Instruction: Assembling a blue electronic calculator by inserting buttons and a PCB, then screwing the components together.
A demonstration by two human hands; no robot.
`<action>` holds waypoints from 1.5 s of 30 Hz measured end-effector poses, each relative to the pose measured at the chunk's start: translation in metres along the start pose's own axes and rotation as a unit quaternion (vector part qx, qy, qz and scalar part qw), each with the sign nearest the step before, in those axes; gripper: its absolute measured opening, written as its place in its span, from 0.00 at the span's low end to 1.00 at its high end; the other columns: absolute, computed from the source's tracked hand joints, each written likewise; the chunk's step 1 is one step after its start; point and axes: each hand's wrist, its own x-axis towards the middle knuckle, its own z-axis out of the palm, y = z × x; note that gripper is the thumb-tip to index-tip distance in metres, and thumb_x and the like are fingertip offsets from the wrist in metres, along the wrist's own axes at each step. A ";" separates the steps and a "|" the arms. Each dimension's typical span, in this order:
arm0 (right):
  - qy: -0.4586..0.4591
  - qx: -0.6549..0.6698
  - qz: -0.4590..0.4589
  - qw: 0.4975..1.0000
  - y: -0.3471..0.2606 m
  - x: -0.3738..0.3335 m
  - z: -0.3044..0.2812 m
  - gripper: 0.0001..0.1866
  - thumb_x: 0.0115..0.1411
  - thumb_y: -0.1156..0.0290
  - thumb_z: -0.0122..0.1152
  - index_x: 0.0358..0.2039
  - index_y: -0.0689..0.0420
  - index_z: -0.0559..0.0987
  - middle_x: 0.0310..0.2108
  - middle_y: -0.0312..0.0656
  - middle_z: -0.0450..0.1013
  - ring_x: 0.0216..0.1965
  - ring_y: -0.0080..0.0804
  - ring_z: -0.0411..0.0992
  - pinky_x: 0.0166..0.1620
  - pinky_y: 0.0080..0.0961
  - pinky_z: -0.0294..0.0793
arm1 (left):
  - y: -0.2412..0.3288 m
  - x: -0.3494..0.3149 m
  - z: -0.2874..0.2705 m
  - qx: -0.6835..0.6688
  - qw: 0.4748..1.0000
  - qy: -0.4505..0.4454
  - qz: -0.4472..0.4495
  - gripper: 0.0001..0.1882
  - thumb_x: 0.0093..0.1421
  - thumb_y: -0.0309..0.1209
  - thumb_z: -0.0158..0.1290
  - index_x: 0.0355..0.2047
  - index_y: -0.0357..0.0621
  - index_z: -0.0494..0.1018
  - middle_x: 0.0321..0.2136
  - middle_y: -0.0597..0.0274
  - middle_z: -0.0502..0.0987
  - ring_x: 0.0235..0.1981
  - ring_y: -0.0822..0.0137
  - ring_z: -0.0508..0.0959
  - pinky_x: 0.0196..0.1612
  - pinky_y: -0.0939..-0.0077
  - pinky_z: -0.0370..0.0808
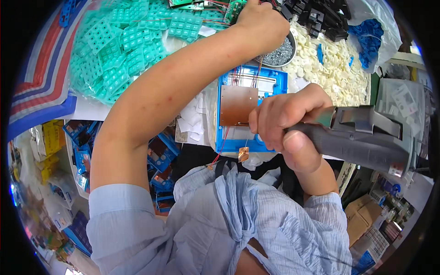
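My right hand (293,128) is wrapped round a dark grey electric screwdriver (362,142) held nearly level. Its thin bit points left, over the lower edge of a brown circuit board (238,103). That board lies in an open blue plastic housing (280,78), with red wires around it. A small copper-coloured piece (243,154) hangs at the housing's near edge. My left hand (263,23) reaches far forward past a round metal bowl of small screws (279,54). Its fingers are curled beside green circuit boards (236,10); what they hold, if anything, is hidden.
Bagged turquoise keypads (114,50) heap up at the left. White plastic bits (316,64) spread at the right, below black plastic parts (318,20). A clear box (403,98) stands farther right. More blue housings (162,158) sit low, left of my lap.
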 end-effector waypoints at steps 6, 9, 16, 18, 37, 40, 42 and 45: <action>-0.037 0.006 -0.007 0.999 0.001 0.005 0.007 0.17 0.64 0.60 0.67 0.39 0.51 0.66 0.17 0.33 0.66 0.19 0.26 0.66 0.32 0.34 0.72 | 0.001 0.000 0.014 -0.042 0.995 0.094 0.002 0.10 0.56 0.35 0.53 0.27 0.51 0.84 0.31 0.58 0.83 0.41 0.57 0.80 0.53 0.53 0.65; -0.074 -0.059 -0.026 0.995 0.005 0.001 0.005 0.15 0.65 0.66 0.66 0.37 0.52 0.66 0.19 0.35 0.67 0.20 0.27 0.66 0.31 0.35 0.72 | 0.001 0.004 0.012 -0.030 0.996 0.078 0.013 0.11 0.56 0.36 0.53 0.25 0.49 0.84 0.29 0.57 0.82 0.39 0.57 0.80 0.52 0.53 0.65; -0.083 -0.024 -0.067 0.994 0.022 0.001 0.006 0.11 0.57 0.78 0.69 0.31 0.60 0.72 0.20 0.40 0.73 0.20 0.28 0.70 0.25 0.26 0.69 | -0.015 -0.008 -0.012 -0.059 0.975 0.212 0.036 0.09 0.54 0.34 0.56 0.27 0.46 0.84 0.29 0.57 0.84 0.37 0.57 0.82 0.52 0.54 0.66; -0.087 -0.036 -0.055 0.994 0.007 0.005 -0.002 0.12 0.59 0.71 0.68 0.33 0.58 0.71 0.19 0.38 0.71 0.20 0.27 0.69 0.27 0.28 0.71 | -0.008 -0.030 -0.042 -0.097 0.963 0.251 0.035 0.09 0.53 0.34 0.59 0.29 0.44 0.85 0.31 0.57 0.85 0.39 0.57 0.84 0.55 0.54 0.67; -0.072 -0.022 -0.087 0.993 -0.016 0.017 0.011 0.17 0.66 0.53 0.62 0.40 0.49 0.67 0.17 0.29 0.66 0.17 0.22 0.64 0.27 0.27 0.71 | 0.033 -0.207 -0.057 -0.327 0.933 0.140 -0.052 0.09 0.48 0.32 0.69 0.31 0.54 0.82 0.31 0.78 0.79 0.35 0.70 0.76 0.51 0.57 0.59; -0.072 -0.016 -0.083 0.994 -0.013 0.019 0.012 0.16 0.67 0.55 0.62 0.41 0.50 0.67 0.17 0.30 0.66 0.18 0.23 0.64 0.27 0.27 0.70 | 0.036 -0.209 -0.058 -0.284 0.943 0.153 -0.075 0.11 0.47 0.35 0.70 0.31 0.53 0.82 0.35 0.77 0.79 0.38 0.69 0.75 0.53 0.55 0.58; -0.069 -0.012 -0.078 0.994 -0.011 0.024 0.009 0.16 0.68 0.57 0.61 0.42 0.51 0.67 0.18 0.31 0.66 0.18 0.24 0.64 0.28 0.29 0.70 | 0.038 -0.209 -0.067 -0.268 0.946 0.143 -0.111 0.13 0.46 0.38 0.70 0.32 0.54 0.82 0.40 0.76 0.78 0.41 0.69 0.75 0.54 0.53 0.58; -0.069 -0.001 -0.092 0.993 0.007 0.034 0.006 0.14 0.69 0.60 0.60 0.42 0.53 0.67 0.18 0.33 0.65 0.20 0.26 0.64 0.31 0.31 0.70 | 0.041 -0.226 -0.069 -0.222 0.969 0.076 -0.079 0.17 0.51 0.41 0.67 0.41 0.55 0.81 0.48 0.71 0.78 0.44 0.65 0.74 0.56 0.50 0.55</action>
